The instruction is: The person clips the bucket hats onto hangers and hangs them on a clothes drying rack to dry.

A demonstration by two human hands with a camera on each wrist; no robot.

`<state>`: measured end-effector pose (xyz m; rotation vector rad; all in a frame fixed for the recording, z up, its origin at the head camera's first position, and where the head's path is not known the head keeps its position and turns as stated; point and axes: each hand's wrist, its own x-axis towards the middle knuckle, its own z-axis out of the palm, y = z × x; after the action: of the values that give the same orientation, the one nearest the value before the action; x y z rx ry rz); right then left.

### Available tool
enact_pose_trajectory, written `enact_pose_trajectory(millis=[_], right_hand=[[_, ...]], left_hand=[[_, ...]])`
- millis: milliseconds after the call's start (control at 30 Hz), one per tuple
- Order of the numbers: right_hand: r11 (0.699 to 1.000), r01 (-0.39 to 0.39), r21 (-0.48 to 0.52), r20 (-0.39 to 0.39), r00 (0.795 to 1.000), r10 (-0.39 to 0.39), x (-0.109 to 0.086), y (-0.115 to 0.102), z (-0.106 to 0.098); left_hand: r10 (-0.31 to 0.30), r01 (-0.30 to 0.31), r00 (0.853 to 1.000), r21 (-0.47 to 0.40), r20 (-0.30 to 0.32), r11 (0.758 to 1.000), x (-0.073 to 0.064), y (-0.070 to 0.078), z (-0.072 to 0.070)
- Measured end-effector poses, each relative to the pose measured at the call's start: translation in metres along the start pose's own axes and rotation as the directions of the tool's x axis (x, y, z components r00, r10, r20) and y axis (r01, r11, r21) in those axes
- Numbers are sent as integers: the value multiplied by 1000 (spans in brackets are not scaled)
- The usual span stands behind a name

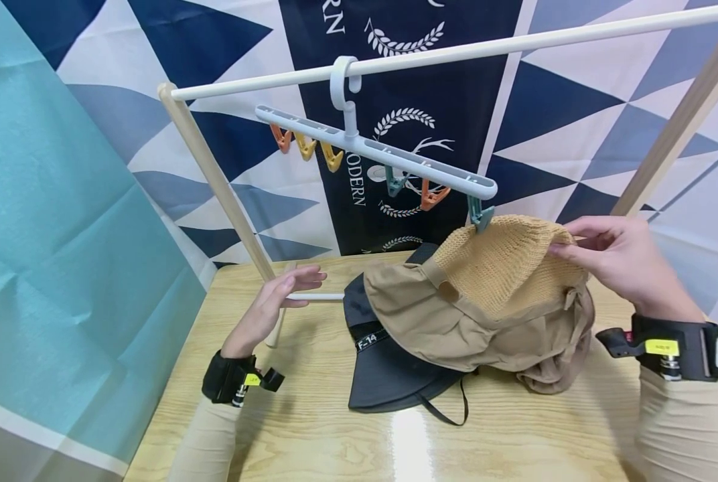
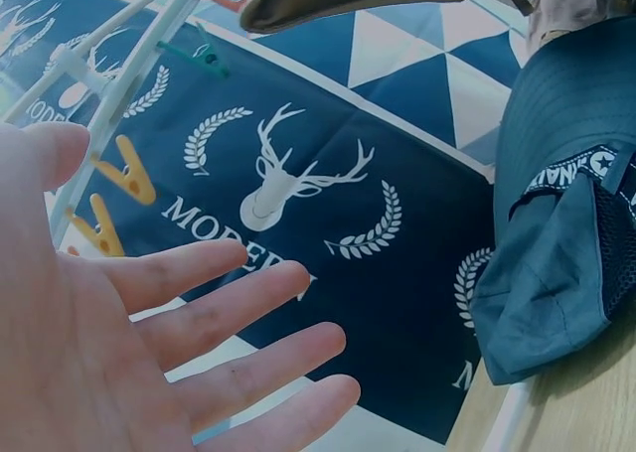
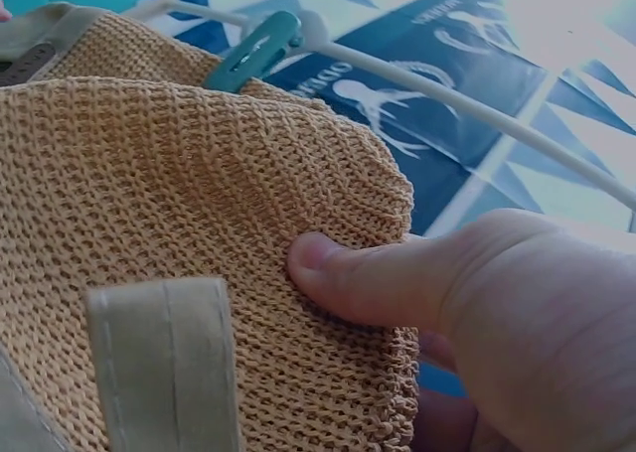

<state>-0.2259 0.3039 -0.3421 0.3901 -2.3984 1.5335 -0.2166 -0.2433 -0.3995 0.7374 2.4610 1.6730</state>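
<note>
A tan sun hat (image 1: 504, 268) with a knitted crown and a cloth brim hangs at the right end of the blue-grey clip hanger (image 1: 371, 148). The end teal clip (image 1: 481, 214) bites the top of its crown. My right hand (image 1: 621, 258) pinches the crown's right side, thumb in front, as the right wrist view also shows on the knitted weave (image 3: 199, 194). Off to the left, my left hand (image 1: 274, 301) is held up with its fingers stretched out, touching nothing. Behind and below the tan hat sits a black bucket hat (image 1: 389, 375), partly covered by it.
The hanger hooks over a white rail (image 1: 516, 45) on a wooden-legged rack (image 1: 214, 174). Several orange, yellow and teal clips hang along it, including a yellow clip (image 1: 331, 157). Below is a wooden table (image 1: 311, 428); a patterned cloth (image 1: 232, 60) stands behind.
</note>
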Motion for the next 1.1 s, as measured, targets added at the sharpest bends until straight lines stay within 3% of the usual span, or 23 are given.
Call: enact_pose_trajectory(millis=[300,533,667,767,1033,1100], right_hand=[[998,-36,-43,-58,998,34,-1,5,-13],[994,-80,-80,-51,996,76,-2,4,-11],[993,-82,-82,-46,996,78,-3,4,-10],[995,-72,-68,-38,997,70,-3,5,-9],[994,-83,-76,-36,996,80,-3,5,-6],[994,-82,-77,-37,996,79,-3,5,-6]], left_hand=[[-14,14,1000,-1,4,1000,0,-1,0],[-37,37,997,9,61,999,0,-1,2],[-122,120,989,30,86,992,1,-4,4],[-213,212,974,27,79,977,3,-7,5],[-324,324,946,7,-10,946,7,-12,12],[-363,363,931,0,-36,932,9,-14,16]])
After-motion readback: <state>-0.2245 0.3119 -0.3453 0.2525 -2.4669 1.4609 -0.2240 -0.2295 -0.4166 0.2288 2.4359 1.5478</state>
